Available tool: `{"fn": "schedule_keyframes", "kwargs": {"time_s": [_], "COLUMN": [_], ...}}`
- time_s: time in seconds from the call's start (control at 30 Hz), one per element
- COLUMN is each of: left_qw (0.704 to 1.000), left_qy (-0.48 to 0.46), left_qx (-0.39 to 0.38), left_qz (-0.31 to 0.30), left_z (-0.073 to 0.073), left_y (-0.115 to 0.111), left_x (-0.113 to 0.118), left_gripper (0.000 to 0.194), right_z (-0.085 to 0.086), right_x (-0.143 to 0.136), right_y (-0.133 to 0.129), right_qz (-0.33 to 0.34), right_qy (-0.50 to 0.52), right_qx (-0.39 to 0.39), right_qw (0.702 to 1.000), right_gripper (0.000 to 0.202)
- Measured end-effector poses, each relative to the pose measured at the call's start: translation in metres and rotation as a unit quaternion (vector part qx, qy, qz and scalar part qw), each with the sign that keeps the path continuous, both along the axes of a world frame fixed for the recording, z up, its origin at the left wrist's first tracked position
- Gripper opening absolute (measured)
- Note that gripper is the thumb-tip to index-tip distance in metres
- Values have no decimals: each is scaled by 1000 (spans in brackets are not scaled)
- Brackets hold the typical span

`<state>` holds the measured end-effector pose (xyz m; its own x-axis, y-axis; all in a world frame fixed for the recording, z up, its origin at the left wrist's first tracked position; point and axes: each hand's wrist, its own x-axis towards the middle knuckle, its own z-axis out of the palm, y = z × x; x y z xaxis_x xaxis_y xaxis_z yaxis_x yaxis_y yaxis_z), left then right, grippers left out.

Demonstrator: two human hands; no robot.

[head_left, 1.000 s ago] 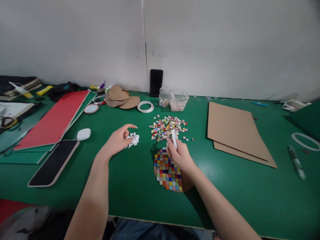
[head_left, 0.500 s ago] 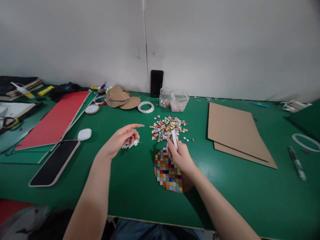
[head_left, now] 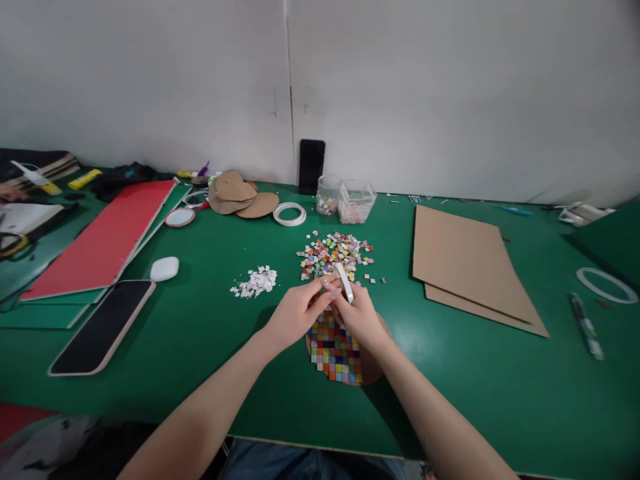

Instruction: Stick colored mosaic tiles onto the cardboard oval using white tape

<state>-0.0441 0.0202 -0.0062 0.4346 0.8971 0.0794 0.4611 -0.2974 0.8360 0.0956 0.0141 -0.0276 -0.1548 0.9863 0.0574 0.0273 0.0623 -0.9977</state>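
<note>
My right hand [head_left: 359,313] grips a small white tape roll [head_left: 344,281] just above a cardboard disc [head_left: 369,367] covered with a grid of colourful mosaic tiles [head_left: 335,347]. My left hand [head_left: 296,313] has its fingertips touching the roll and the right hand's fingers. A loose heap of colourful tiles [head_left: 333,255] lies just beyond both hands. To the left of the hands sits a small pile of white paper scraps [head_left: 255,282].
Green table [head_left: 250,373]. Cardboard sheets [head_left: 465,267] at right, a pen [head_left: 586,327] and white ring [head_left: 606,284] far right. Two clear containers [head_left: 356,200], a black phone [head_left: 311,166], a tape ring [head_left: 290,213], cardboard discs [head_left: 240,195] at back. Red board [head_left: 100,240], white mouse [head_left: 165,268], dark tablet [head_left: 103,327] left.
My left hand left the white scrap pile and moved right to meet my right hand at the tape roll. The right hand stayed over the mosaic disc.
</note>
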Motion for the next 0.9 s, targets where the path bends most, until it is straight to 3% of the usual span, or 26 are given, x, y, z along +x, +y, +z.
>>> {"fn": "schedule_keyframes", "kwargs": {"time_s": [0.2, 0.3, 0.4, 0.53, 0.63, 0.73, 0.9], "left_qw": [995, 989, 980, 986, 993, 997, 993], "left_qy": [16, 0, -57, -97, -48, -12, -72], "left_qx": [94, 89, 24, -88, -98, -70, -83], "left_qz": [24, 118, 189, 104, 40, 34, 47], "left_z": [-6, 0, 7, 9, 2, -4, 2], "left_y": [0, 5, 12, 14, 10, 8, 7], "left_x": [-4, -10, -16, -16, -12, -10, -12], "left_gripper": [30, 32, 35, 41, 44, 44, 45], "right_z": [11, 14, 14, 12, 12, 13, 12], "right_x": [0, 2, 4, 6, 8, 9, 7], "right_y": [-3, -4, -3, -2, -3, -4, -1], "right_qz": [48, 85, 99, 127, 142, 147, 55], "right_qy": [52, 87, 127, 188, 173, 92, 16], "right_qx": [-66, -82, -91, -108, -94, -69, -36], "right_qw": [995, 989, 983, 968, 970, 982, 998], "right_gripper": [47, 40, 33, 39, 39, 39, 39]}}
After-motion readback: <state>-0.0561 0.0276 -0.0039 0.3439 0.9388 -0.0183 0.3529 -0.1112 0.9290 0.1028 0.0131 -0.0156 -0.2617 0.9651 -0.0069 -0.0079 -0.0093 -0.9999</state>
